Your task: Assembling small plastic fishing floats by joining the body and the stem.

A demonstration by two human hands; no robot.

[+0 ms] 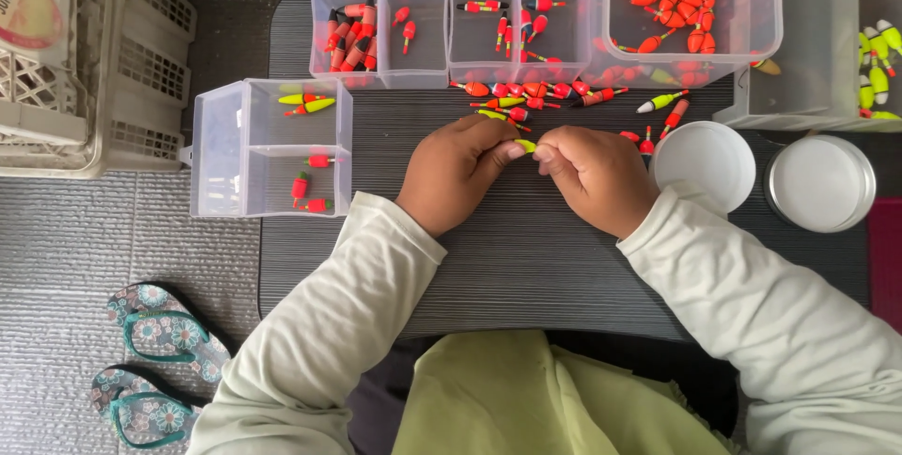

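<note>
Both hands pinch one yellow-green float (525, 146) at table (489, 258) centre: left hand (458, 171), right hand (594, 178). Two round white lids (703, 164) right; two flip-flops (155, 370) on floor.

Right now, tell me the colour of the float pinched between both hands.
Yellow-green float, seen in the head view.

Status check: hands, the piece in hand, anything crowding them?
Left hand and right hand both pinch one yellow-green float. Loose floats just beyond the fingers.
</note>
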